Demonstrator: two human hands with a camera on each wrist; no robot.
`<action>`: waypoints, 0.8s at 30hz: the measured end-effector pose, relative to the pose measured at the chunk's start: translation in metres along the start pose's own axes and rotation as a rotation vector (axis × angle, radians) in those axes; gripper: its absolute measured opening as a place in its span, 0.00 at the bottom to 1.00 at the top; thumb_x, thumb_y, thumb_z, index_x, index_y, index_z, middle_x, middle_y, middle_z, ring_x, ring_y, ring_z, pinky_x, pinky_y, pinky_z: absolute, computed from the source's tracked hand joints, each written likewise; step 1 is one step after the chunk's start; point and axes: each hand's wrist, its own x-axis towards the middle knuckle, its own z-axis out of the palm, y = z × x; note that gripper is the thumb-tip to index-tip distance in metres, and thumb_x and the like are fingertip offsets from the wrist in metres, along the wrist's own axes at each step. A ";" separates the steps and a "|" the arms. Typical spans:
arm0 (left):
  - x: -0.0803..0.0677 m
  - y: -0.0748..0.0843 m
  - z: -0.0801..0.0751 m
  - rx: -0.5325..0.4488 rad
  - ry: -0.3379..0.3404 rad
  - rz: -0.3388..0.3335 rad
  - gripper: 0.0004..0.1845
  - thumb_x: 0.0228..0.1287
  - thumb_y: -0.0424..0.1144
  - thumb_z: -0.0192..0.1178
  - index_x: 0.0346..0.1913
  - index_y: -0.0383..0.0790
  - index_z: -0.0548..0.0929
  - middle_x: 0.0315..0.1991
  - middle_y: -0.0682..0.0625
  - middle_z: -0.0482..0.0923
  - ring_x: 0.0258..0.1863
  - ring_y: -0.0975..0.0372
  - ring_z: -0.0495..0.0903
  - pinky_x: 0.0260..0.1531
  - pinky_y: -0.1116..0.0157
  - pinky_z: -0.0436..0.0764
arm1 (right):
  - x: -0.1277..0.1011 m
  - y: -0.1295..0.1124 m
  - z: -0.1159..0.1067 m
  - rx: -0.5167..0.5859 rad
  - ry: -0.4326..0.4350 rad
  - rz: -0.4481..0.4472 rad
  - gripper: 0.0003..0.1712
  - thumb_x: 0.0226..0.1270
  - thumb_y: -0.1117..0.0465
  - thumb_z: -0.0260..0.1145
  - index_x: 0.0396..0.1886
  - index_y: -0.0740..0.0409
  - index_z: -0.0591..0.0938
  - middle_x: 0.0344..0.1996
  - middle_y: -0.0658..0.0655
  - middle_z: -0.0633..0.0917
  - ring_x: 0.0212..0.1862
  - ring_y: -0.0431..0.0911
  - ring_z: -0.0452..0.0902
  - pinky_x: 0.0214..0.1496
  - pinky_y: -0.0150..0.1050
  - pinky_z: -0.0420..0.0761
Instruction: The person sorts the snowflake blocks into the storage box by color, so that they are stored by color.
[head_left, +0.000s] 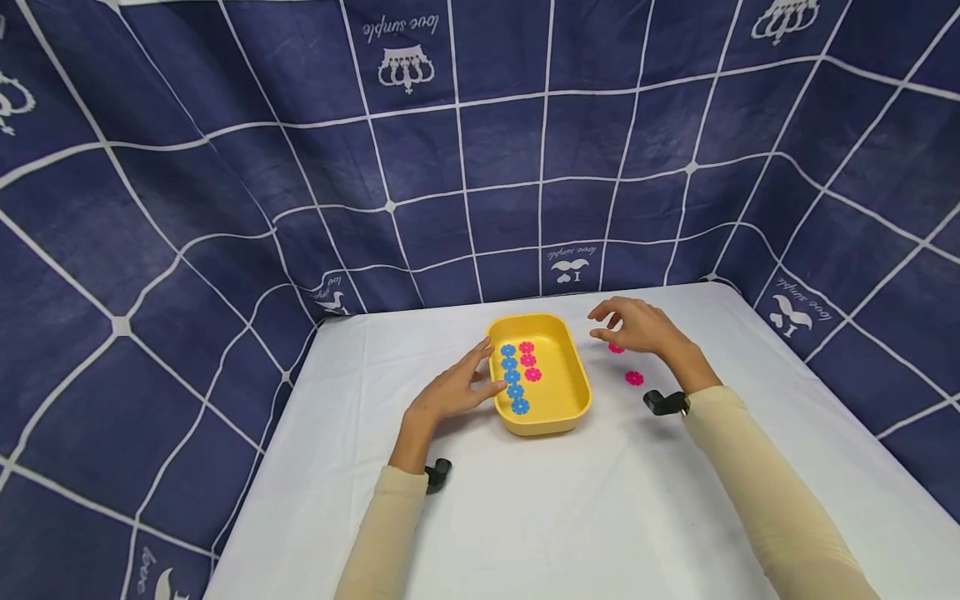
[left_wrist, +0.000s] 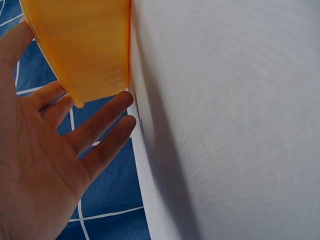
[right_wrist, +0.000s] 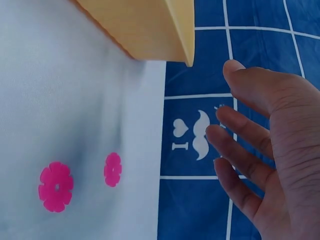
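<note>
A yellow rectangular tray (head_left: 564,367) stands on the white-covered table. Inside, several blue flower-shaped notched discs (head_left: 512,377) line up along the left side, with three pink discs (head_left: 528,360) in a row beside them. My left hand (head_left: 448,390) rests at the tray's left rim, thumb over the edge and fingers fairly straight. In the left wrist view its thumb and two fingers meet the tray's rim (left_wrist: 55,75). To the right of the tray my right hand (head_left: 633,325) hovers with loosely bent fingers and nothing between them. Two pink discs (right_wrist: 56,187) lie on the table below it.
White cloth (head_left: 540,517) covers the tabletop. Dark blue curtains (head_left: 495,150) with white grid lines surround its back and sides. A black wrist device (head_left: 664,403) sits at my right cuff, and another device (head_left: 438,475) at the left.
</note>
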 end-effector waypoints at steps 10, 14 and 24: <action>0.002 0.001 0.000 0.002 0.006 -0.005 0.46 0.65 0.67 0.60 0.81 0.56 0.56 0.80 0.68 0.47 0.62 0.61 0.79 0.65 0.47 0.73 | 0.005 0.010 0.008 -0.002 -0.008 0.009 0.24 0.63 0.46 0.74 0.56 0.49 0.86 0.50 0.59 0.87 0.44 0.51 0.83 0.42 0.50 0.85; 0.001 0.003 0.000 -0.003 0.001 -0.002 0.46 0.65 0.67 0.59 0.81 0.55 0.56 0.80 0.68 0.45 0.62 0.61 0.79 0.65 0.47 0.73 | 0.004 0.021 0.016 0.013 -0.012 0.047 0.24 0.64 0.47 0.73 0.57 0.50 0.85 0.51 0.59 0.86 0.48 0.53 0.82 0.46 0.55 0.83; 0.001 0.003 0.000 0.002 0.001 0.003 0.46 0.66 0.66 0.59 0.81 0.53 0.56 0.80 0.68 0.46 0.62 0.61 0.79 0.66 0.49 0.72 | 0.002 0.047 0.033 0.049 -0.011 0.134 0.26 0.66 0.47 0.72 0.58 0.54 0.84 0.53 0.60 0.85 0.51 0.55 0.79 0.52 0.58 0.80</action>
